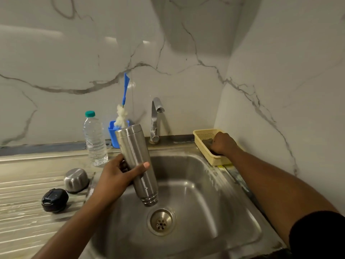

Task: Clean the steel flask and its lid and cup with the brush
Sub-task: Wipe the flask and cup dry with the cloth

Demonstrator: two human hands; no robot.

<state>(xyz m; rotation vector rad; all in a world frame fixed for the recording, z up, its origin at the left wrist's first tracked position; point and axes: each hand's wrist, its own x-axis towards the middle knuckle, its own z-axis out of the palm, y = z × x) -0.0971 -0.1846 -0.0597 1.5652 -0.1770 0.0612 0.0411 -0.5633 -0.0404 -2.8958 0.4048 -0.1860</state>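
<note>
My left hand (119,176) grips the steel flask (137,161), held upside down and tilted over the sink (224,193), its mouth just above the drain (161,221). The steel cup (76,179) lies mouth-down on the drainboard, and the black lid (54,200) rests in front of it. A brush (122,113) with a blue handle and white bristles stands in a blue holder (112,133) by the wall. My right hand (223,143) reaches into the yellow basket (203,136), closed on a dark scrub pad (214,152) that is mostly hidden.
A clear plastic water bottle (94,139) with a green cap stands at the back of the drainboard. The chrome tap (155,118) rises behind the sink, with no water running. Marble walls close in behind and on the right.
</note>
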